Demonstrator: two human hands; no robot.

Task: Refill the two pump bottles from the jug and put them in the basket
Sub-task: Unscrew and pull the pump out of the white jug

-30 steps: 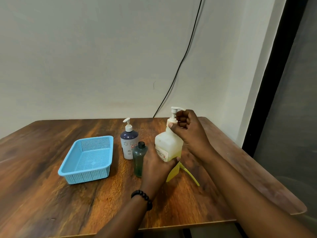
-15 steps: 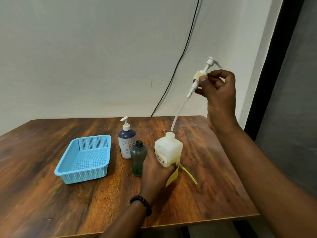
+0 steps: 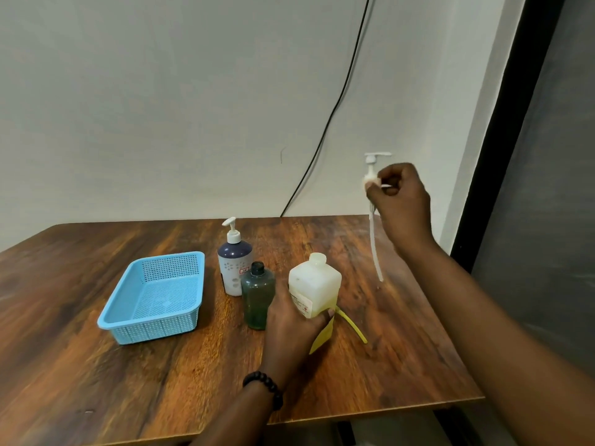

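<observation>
One bottle (image 3: 314,286) stands opened under the gripping left hand (image 3: 291,320); the right hand (image 3: 401,199) pinches its pump (image 3: 373,201) aloft. Left of both hands, the second bottle (image 3: 233,263) remains capped and the basket (image 3: 154,299) holds nothing. Filling appears not started.

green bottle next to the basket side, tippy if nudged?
Probably: the green bottle is tall and narrow. It looks only part full, so likely light. Smooth plastic, round body: once down, it may roll on the table.
</observation>
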